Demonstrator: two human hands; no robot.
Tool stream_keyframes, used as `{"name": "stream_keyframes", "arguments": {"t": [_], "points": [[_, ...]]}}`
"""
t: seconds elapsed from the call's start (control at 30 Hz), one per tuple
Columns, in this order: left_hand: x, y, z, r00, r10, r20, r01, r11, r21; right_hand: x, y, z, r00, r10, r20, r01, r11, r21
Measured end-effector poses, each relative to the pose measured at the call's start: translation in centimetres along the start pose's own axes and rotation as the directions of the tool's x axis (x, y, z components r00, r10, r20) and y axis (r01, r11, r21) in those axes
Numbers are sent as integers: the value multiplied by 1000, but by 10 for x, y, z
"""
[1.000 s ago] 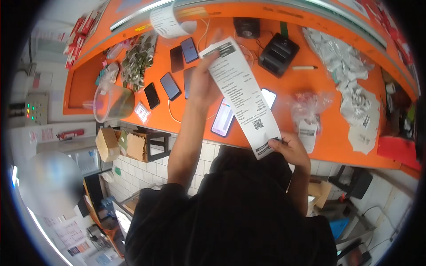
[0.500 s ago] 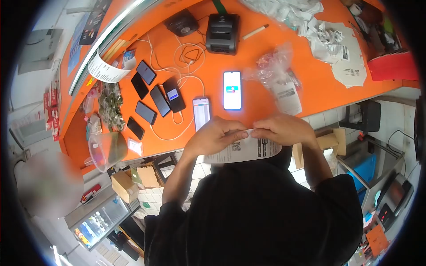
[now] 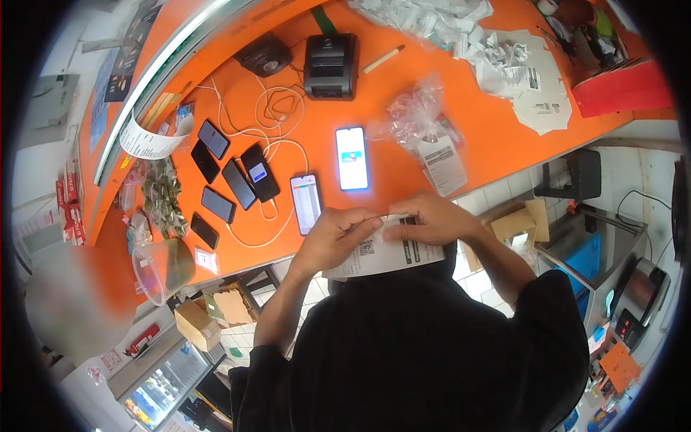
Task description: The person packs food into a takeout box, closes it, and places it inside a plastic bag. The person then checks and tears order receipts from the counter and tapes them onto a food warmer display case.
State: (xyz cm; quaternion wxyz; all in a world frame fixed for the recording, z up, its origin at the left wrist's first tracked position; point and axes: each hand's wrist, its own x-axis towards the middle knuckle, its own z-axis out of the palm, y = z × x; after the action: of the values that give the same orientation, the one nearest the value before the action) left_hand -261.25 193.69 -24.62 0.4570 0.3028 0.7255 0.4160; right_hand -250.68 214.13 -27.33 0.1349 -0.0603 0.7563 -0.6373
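Between both hands, close to my chest, is a white printed paper slip [image 3: 392, 258] with a QR code and dark text blocks. My left hand [image 3: 337, 236] pinches its upper left edge. My right hand [image 3: 430, 219] grips the same edge from the right, thumb on the front. The hands nearly meet at the middle. Just beyond them on the orange counter [image 3: 338, 115], a phone with a bright screen [image 3: 352, 158] lies face up. Near my left hand is another lit phone [image 3: 307, 204] showing a list.
Several more phones [image 3: 237, 182] and white cables lie to the left. A black label printer [image 3: 330, 66] stands at the back beside a pen [image 3: 384, 60]. Plastic bags with a label [image 3: 441, 165] and crumpled papers [image 3: 497, 61] are on the right. A clear tub [image 3: 164, 270] stands at the left edge.
The view has shifted, so the counter things appear further left. My hands stay on the paper slip; my right thumb now lies lower across its front, and the slip's lower edge looks flatter.
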Motion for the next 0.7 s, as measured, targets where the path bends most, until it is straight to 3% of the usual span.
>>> {"name": "stream_keyframes", "arguments": {"t": [0.13,0.2,0.3,0.43,0.5,0.53,0.6,0.7], "points": [[2,-6,-2,993,-25,113,40,990,-135,0,-2,-9,988,57,146,-50,997,-55],[2,-1,-2,989,10,144,32,958,-285,-3,-8,-8,998,-60,25,63,988,-140],[3,-2,-2,992,-4,124,54,915,-400,-5,-12,-7,993,-81,-87,76,996,-52],[5,3,-4,987,-104,120,136,943,-302,0,-14,-17,995,87,54,-87,996,2],[6,2,-7,970,-88,226,145,958,-249,2,-19,-21,971,157,180,-133,982,-136],[6,5,-8,971,-95,219,152,953,-261,2,-18,-18,968,160,196,-135,982,-133],[5,11,-14,967,-130,219,153,984,-88,5,-15,-14,954,256,153,-252,967,-47],[4,-1,-12,975,-125,185,166,960,-226,8,-26,-16,945,294,145,-298,955,4]]}}
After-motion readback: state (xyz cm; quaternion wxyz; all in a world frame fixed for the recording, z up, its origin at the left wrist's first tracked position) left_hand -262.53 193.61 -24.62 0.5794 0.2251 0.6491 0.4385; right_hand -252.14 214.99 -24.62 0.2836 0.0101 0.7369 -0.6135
